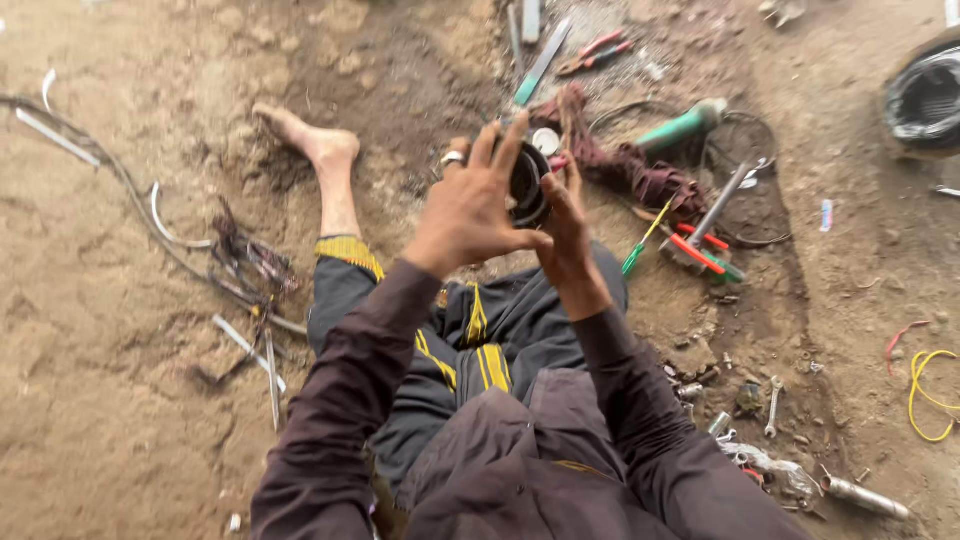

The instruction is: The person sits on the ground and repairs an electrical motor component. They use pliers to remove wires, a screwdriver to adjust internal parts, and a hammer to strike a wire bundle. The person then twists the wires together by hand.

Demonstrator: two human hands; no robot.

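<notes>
Both hands meet above the lap, left hand and right hand either side of a round black ring-shaped part. Beyond it lies a crumpled maroon cloth; red-handled pliers lie right; a tangle of cut wires lies left on the dirt ground.

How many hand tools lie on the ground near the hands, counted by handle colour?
Green handle: 2, the big tool and the thin screwdriver
Red handle: 2, the pliers and the pliers
Bare metal: 1, the spanner
Total: 5
Both hands, left hand and right hand, hold a black round part.
</notes>
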